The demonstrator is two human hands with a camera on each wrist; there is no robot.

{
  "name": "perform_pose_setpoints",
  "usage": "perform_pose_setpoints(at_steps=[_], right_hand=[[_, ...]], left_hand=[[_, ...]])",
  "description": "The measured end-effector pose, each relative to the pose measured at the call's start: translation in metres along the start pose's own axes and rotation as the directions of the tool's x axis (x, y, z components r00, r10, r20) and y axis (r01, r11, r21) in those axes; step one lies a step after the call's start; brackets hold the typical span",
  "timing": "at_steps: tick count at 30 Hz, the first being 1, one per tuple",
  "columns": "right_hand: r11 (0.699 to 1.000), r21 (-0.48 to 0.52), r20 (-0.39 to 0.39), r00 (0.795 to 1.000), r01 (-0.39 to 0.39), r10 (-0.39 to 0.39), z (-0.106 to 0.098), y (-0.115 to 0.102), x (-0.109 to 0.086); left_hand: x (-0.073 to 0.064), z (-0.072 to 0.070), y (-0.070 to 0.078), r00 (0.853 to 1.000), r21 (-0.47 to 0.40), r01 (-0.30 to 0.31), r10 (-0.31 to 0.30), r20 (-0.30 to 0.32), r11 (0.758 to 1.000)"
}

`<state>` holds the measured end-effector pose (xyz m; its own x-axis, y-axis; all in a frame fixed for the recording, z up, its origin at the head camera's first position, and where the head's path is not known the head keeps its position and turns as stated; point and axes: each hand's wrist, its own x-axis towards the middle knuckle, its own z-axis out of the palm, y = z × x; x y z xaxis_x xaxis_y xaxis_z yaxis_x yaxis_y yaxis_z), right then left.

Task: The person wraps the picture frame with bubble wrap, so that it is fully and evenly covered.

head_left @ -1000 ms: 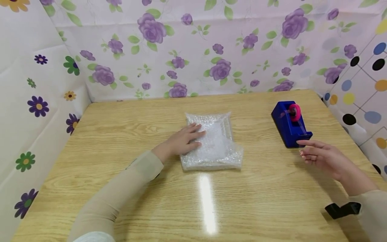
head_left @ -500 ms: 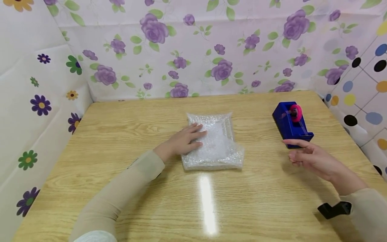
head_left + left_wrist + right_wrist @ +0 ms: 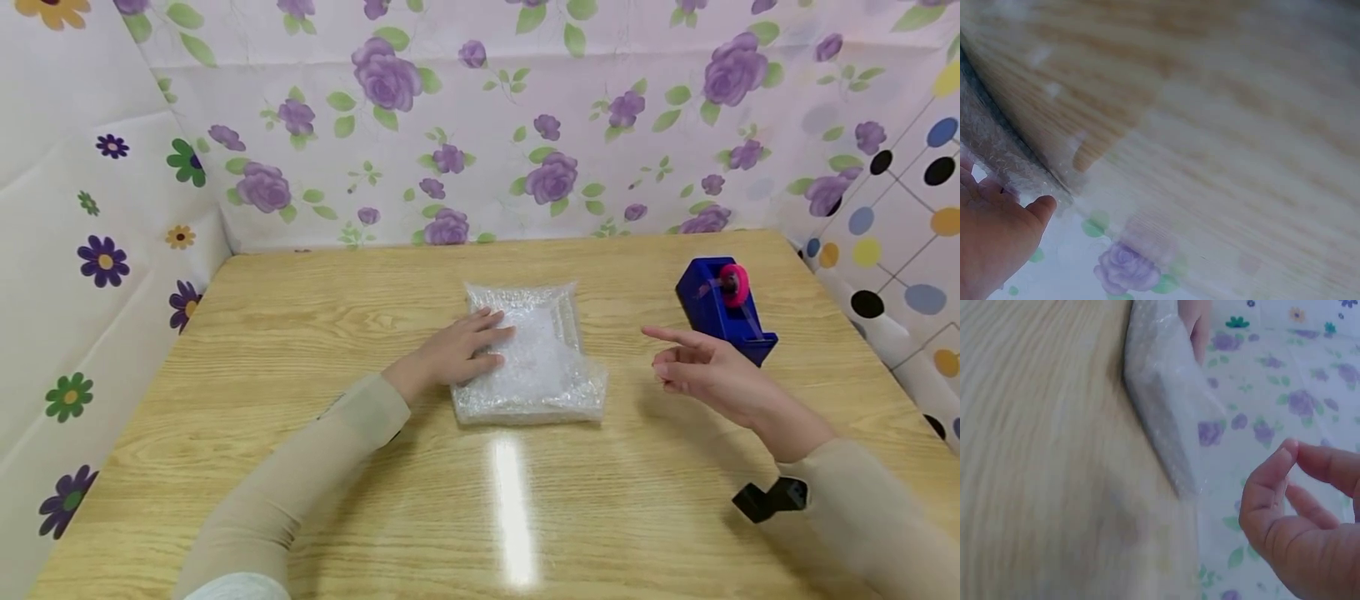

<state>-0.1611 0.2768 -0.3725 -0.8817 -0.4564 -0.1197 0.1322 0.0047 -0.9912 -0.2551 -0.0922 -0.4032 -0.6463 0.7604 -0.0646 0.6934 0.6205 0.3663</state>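
In the head view, a flat package in clear bubble wrap [image 3: 528, 358] lies mid-table. My left hand [image 3: 453, 350] rests on its left side with fingers spread, holding it down. To the right of the package, my right hand [image 3: 712, 371] is above the table, apart from it. Its thumb and a finger meet at the tips, as the right wrist view of the hand [image 3: 1300, 519] shows, and the index finger points left. A small shiny bit at those fingertips looks like a piece of clear tape, hard to make out. Just behind this hand stands a blue tape dispenser [image 3: 705, 300].
A pink-cored tape roll [image 3: 735, 286] sits in the dispenser. The wooden table [image 3: 337, 308] is bounded by a floral backdrop [image 3: 480, 150] behind and patterned sheets at both sides. A black wrist device [image 3: 772, 498] is on my right sleeve.
My right hand has moved left, away from the tape dispenser and toward the package, thumb and finger still together. The left hand and the package have stayed in place.
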Motion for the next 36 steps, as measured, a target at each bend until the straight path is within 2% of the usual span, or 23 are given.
perform_pose_setpoints(at_steps=[6,11,22,28,36], right_hand=[[0.989,-0.097,-0.121,0.988,-0.110,0.098,0.029,-0.015,0.024],[0.973,-0.172,-0.173,0.977,-0.155,0.125,0.048,-0.021,0.046],[0.943,-0.248,-0.219,0.961,-0.222,0.169,0.079,-0.029,0.092],[0.932,-0.253,-0.243,0.949,-0.260,0.199,0.085,-0.028,0.111],[0.929,-0.253,-0.225,0.951,-0.269,0.214,0.089,-0.020,0.127]], left_hand=[[0.000,0.001,-0.001,1.000,0.002,0.011,-0.011,0.009,1.000],[0.000,0.000,0.000,1.000,-0.001,0.019,-0.019,0.016,1.000],[0.000,0.000,0.001,1.000,0.011,0.026,-0.027,0.013,1.000],[0.000,0.001,0.001,1.000,0.040,0.028,-0.028,0.005,0.999],[0.000,0.000,0.001,0.997,0.050,0.067,-0.069,0.029,0.996]])
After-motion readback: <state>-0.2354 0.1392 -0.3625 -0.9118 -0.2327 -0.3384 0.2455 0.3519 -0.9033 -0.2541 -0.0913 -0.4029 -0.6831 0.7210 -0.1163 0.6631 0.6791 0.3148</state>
